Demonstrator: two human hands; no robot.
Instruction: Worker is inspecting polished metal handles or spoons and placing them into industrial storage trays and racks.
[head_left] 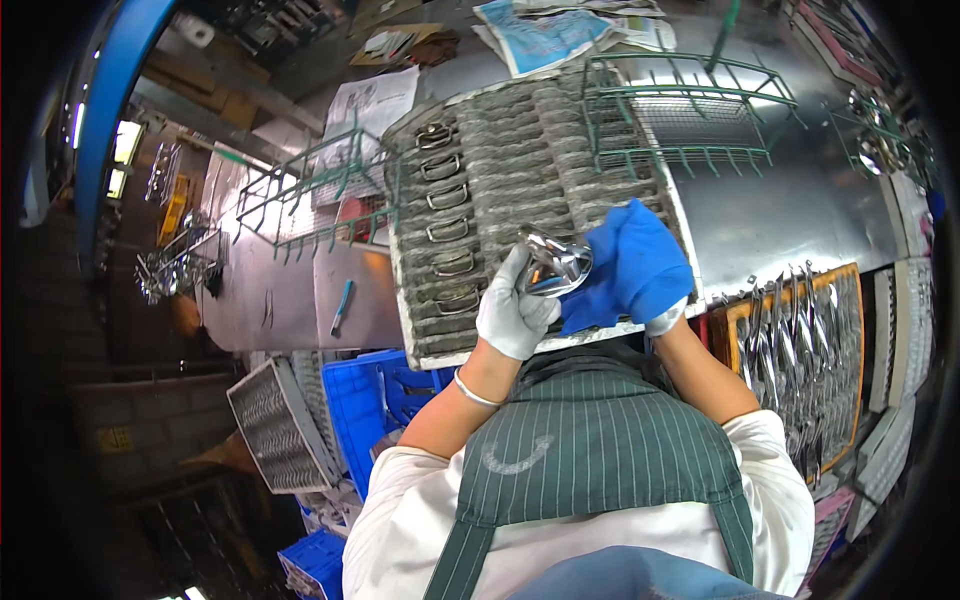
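My left hand, in a white glove, closes its fingers around a shiny chrome metal part with a curved, mirror-like surface. A bunched blue cloth covers most of my right hand; only the white glove near the wrist shows, and the cloth is gripped close beside the chrome part. Both hands are above the near edge of a large white-rimmed tray lined with rows of grey ribbed padding. Along its left column lie several chrome rectangular handle-like pieces.
Green wire racks stand left and right of the tray on the metal table. A blue marker lies at left; papers lie at the back. At right, an orange-framed tray bears chrome pieces. A blue crate sits lower left.
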